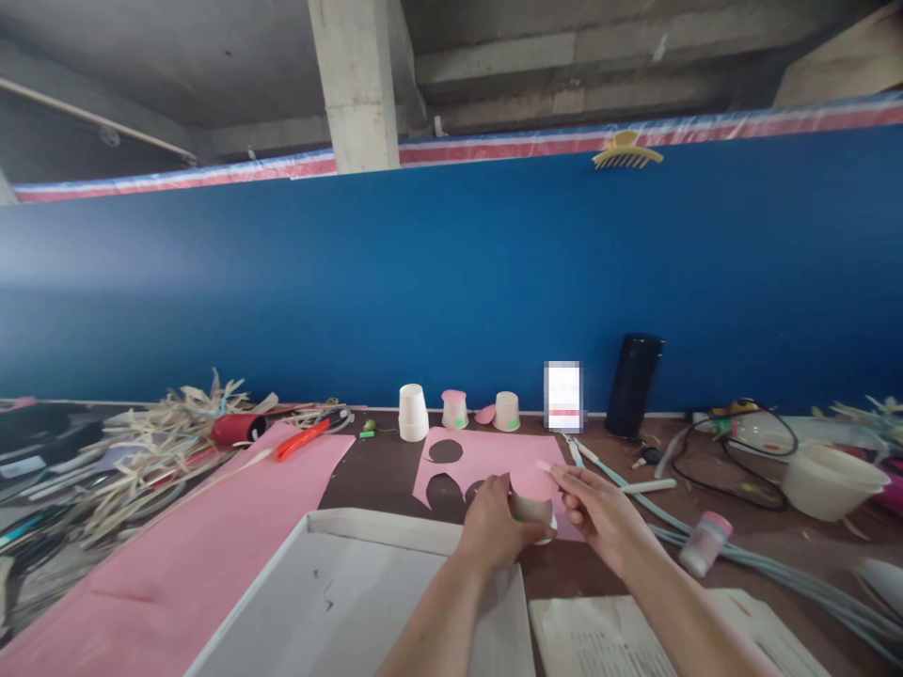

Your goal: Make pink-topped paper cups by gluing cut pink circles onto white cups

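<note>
Gripping a paper cup (pixel 534 511), the left hand (pixel 490 522) is closed around its side over a pink sheet (pixel 518 453) with round holes. The right hand (pixel 591 508), slightly apart from the left, pinches a small pink piece (pixel 543 465) near the cup. A white cup (pixel 413 418) and two shorter cups (pixel 506 412) stand farther back on the surface (pixel 377 470).

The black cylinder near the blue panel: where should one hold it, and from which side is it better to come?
Probably around the middle of the black cylinder, coming from the front. It stands tall, with long, straight sides that look easy to wrap around, while the blue panel is behind it.
</note>
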A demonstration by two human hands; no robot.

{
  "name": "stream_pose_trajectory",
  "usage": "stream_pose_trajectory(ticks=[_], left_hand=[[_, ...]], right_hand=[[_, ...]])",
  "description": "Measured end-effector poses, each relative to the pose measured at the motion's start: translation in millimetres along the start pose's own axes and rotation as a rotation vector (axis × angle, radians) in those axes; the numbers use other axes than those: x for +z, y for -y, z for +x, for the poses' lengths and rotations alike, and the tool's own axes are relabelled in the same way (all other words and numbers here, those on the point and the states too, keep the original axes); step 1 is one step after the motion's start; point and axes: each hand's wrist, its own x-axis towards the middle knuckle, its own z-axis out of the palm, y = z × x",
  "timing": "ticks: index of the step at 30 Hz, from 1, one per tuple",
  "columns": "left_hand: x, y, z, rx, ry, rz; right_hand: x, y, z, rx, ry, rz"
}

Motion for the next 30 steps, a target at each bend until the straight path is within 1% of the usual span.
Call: stream_pose_trajectory(ticks=[9, 14, 19, 23, 27, 30], left_hand=[[2.4, 5.7, 1.8, -0.027, -0.005, -0.032], [2.4, 5.9, 1.4, -0.027, 0.000, -0.078], [1.0, 3.4, 0.3, -0.031, -0.015, -0.076], [-0.1, -0.6, -2.1, 0.028, -0.056, -0.063], [0.9, -1.1, -3.7, 0.159, -0.139, 0.021], [1.5, -0.1, -3.5, 0.268, -0.171, 0.114]], right_hand=[[4.6, -2.6, 1.8, -0.032, -0.045, -0.060], [3.1, -6.6, 5.1, -0.049, -0.053, -0.077], [0.7, -11.9, 9.5, -0.065, -0.053, -0.098], [-0.9, -15.6, 12.9, -0.071, -0.059, -0.130], [-0.8, -16.5, 13.3, -0.082, -0.070, -0.174], [0.3, -16.4, 13.0, -0.095, -0.076, -0.211]])
